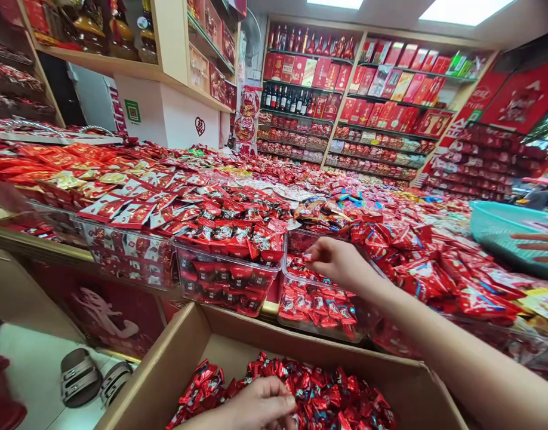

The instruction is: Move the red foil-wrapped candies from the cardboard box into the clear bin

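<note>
My left hand [256,406] is down inside a cardboard box [175,364], fingers curled around red-wrapped candies [328,394] piled in it. My right hand [339,261] reaches forward over a clear plastic bin [321,325] half full of the same red candies, fingers pinched together on a few wrappers at the bin's top. Left of it stands a fuller clear bin [224,280] heaped with red and black candies.
A long display of red candy packets [412,239] spreads across the counter. Another person's fingers [536,248] rest on a teal basket [502,233] at the right. Shelves of red gift boxes [372,89] line the back wall. Sandals [83,376] lie on the floor at lower left.
</note>
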`<action>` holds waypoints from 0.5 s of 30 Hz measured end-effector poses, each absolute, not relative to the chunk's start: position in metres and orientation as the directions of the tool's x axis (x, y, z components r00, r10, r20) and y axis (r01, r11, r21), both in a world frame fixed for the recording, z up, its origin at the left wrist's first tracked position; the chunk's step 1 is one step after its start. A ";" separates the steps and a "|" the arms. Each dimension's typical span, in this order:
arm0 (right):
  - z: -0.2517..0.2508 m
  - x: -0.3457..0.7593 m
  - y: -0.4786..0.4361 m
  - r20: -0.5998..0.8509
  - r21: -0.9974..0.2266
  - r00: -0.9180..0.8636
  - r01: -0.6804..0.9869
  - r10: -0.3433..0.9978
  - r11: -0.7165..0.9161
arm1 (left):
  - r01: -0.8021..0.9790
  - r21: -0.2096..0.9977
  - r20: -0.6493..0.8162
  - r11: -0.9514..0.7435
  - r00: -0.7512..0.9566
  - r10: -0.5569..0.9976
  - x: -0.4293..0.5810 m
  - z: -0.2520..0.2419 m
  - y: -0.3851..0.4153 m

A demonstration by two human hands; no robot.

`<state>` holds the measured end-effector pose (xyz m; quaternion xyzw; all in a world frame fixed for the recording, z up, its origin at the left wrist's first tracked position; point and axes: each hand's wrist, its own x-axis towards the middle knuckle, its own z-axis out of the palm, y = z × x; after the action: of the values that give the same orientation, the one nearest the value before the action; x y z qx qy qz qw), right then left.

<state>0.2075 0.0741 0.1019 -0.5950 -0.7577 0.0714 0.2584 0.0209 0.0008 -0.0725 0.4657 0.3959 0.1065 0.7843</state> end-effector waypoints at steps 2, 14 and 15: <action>0.098 0.201 0.103 0.169 -0.349 -0.204 0.903 0.964 0.252 | 0.244 0.848 -0.503 0.470 0.650 0.570 0.020 -0.081 0.002; 0.073 0.187 0.127 -0.182 -0.368 -0.390 0.878 0.903 0.306 | 0.371 0.916 -0.394 0.154 0.755 0.524 0.015 -0.136 0.012; 0.072 0.187 0.126 -0.193 -0.369 -0.401 0.875 0.895 0.313 | 0.386 0.911 -0.404 0.149 0.757 0.513 0.015 -0.140 0.013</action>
<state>0.1875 0.1264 0.0724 -0.5467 -0.8098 0.2119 0.0238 0.0153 0.0128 -0.1397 0.6507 0.3453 0.0472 0.6747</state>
